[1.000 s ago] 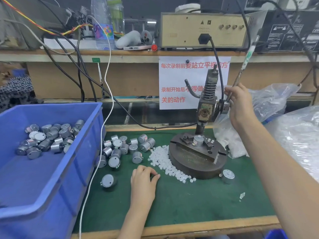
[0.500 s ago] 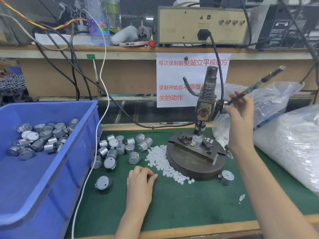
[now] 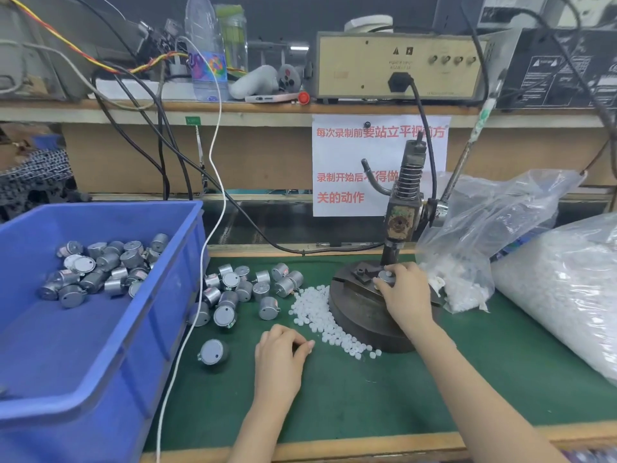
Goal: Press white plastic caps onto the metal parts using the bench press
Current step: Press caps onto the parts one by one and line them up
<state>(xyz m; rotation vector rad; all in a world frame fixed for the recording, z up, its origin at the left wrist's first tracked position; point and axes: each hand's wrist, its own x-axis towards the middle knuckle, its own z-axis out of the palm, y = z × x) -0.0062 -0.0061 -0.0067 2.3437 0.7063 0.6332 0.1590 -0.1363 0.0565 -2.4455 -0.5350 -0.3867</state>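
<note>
Left hand (image 3: 280,357): rests on the desk (image 3: 367,412) just short of the caps (image 3: 317,315), where it was a second ago. Its fingers are curled under, and I cannot tell whether they hold a cap.
Lone part (image 3: 213,352): lies apart on the desk, left of that hand.
Caps: a loose heap touching the left edge of the base (image 3: 360,325).
Right hand (image 3: 405,295): a second ago it was up on the lever (image 3: 467,152). It has come down onto the base, and its fingers are now clamped round the seated part (image 3: 384,278).
Seated part: sits in the fixture below the ram of the press (image 3: 400,222), mostly hidden by the fingers.
Parts (image 3: 247,289): a cluster beyond the caps, between the bin (image 3: 100,345) and the base. More lie in the bin.
Lever: released and swung back near upright.
Meaning: the press stroke looks finished. The likely step now is lifting the capped part out so a fresh part can be loaded.
</note>
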